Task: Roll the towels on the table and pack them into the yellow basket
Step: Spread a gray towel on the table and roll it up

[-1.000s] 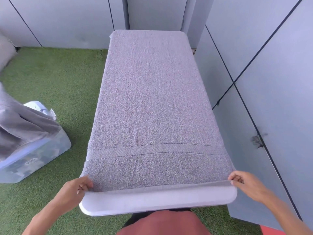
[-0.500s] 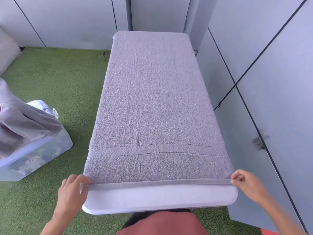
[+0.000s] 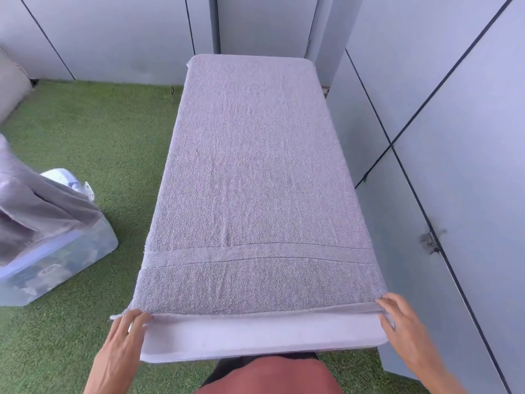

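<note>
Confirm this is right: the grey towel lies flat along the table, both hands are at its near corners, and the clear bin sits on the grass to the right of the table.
One detail is wrong. In the head view the clear bin sits on the grass to the left of the table, not the right. The grey towel does lie flat, with the left hand and right hand at its near corners.

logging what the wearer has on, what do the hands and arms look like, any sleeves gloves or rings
Both forearms are bare: no sleeves and no gloves in view. The left hand has what looks like a pale ring on one of its fingers; the blur makes that uncertain. The right hand shows no ring or watch. No wristbands are visible.
</note>
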`<action>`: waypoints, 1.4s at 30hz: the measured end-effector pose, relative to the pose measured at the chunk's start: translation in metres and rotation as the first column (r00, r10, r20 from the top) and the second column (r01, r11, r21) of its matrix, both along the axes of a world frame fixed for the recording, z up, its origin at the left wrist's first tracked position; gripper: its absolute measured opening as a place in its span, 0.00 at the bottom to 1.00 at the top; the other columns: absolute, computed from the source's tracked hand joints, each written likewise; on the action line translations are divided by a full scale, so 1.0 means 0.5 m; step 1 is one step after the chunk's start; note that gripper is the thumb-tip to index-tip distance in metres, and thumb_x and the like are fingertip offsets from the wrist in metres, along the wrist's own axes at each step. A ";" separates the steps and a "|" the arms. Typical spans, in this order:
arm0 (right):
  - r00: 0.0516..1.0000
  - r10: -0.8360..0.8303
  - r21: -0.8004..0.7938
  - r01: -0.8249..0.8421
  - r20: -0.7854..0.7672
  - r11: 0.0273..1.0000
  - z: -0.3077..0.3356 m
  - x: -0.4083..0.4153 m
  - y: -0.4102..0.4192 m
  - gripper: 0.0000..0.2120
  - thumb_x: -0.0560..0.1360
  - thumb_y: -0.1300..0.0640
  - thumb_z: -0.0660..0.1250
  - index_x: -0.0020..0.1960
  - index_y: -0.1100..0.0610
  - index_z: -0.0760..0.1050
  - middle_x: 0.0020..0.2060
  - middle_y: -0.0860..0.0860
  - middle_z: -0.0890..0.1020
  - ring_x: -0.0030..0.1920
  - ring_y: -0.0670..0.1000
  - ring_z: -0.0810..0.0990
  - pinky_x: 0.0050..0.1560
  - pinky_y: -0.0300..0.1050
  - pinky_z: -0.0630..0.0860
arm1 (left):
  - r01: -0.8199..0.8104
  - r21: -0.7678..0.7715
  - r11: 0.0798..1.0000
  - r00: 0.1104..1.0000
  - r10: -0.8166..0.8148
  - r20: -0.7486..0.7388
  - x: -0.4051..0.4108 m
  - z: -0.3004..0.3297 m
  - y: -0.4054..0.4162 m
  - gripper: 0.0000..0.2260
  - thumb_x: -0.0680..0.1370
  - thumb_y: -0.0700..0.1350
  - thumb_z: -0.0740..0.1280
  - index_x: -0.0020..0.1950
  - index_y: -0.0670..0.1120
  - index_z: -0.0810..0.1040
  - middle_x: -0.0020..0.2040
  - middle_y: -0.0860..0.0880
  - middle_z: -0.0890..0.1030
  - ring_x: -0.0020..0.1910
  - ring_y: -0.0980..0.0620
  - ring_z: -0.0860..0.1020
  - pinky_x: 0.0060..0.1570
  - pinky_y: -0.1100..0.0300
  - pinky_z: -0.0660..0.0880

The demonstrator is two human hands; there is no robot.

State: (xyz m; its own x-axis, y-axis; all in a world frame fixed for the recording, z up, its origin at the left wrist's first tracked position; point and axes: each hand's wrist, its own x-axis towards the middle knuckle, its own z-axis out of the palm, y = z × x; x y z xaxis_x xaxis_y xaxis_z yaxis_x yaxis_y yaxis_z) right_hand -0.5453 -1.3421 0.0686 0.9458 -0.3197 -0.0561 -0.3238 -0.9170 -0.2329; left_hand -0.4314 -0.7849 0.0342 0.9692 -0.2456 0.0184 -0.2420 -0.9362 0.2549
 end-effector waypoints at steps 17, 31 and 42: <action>0.937 0.090 0.198 -0.022 -0.337 0.980 0.051 0.071 -0.086 0.12 0.74 0.65 0.68 0.43 0.48 0.80 0.38 0.38 0.80 0.43 0.36 0.79 0.42 0.27 0.69 | -0.068 -0.087 0.994 0.831 0.008 -0.557 0.120 0.084 0.019 0.08 0.75 0.39 0.70 0.43 0.53 0.80 0.40 0.57 0.81 0.40 0.61 0.79 0.38 0.71 0.72; 0.988 -0.155 0.218 0.148 0.014 0.965 0.023 0.044 -0.001 0.11 0.71 0.70 0.69 0.40 0.55 0.76 0.36 0.46 0.76 0.37 0.47 0.76 0.40 0.37 0.68 | -0.027 -0.058 0.998 0.999 0.028 0.030 0.018 0.022 -0.032 0.19 0.66 0.27 0.72 0.51 0.44 0.75 0.47 0.45 0.75 0.44 0.43 0.72 0.39 0.46 0.75; 0.999 0.003 0.021 -0.004 0.040 1.000 -0.007 0.035 -0.011 0.14 0.65 0.72 0.73 0.49 0.61 0.78 0.46 0.51 0.77 0.49 0.55 0.78 0.52 0.41 0.66 | -0.024 -0.017 1.000 0.997 0.025 0.072 0.024 0.014 -0.024 0.23 0.64 0.24 0.72 0.55 0.40 0.76 0.53 0.44 0.74 0.52 0.41 0.72 0.45 0.45 0.76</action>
State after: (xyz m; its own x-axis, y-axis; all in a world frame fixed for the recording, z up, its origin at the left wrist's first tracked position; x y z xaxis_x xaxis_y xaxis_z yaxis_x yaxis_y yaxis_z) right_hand -0.5279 -1.3475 0.0650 0.9485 -0.3159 -0.0252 -0.3110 -0.9127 -0.2652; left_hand -0.4194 -0.7970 0.0411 0.9710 -0.2209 0.0919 -0.2373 -0.9380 0.2525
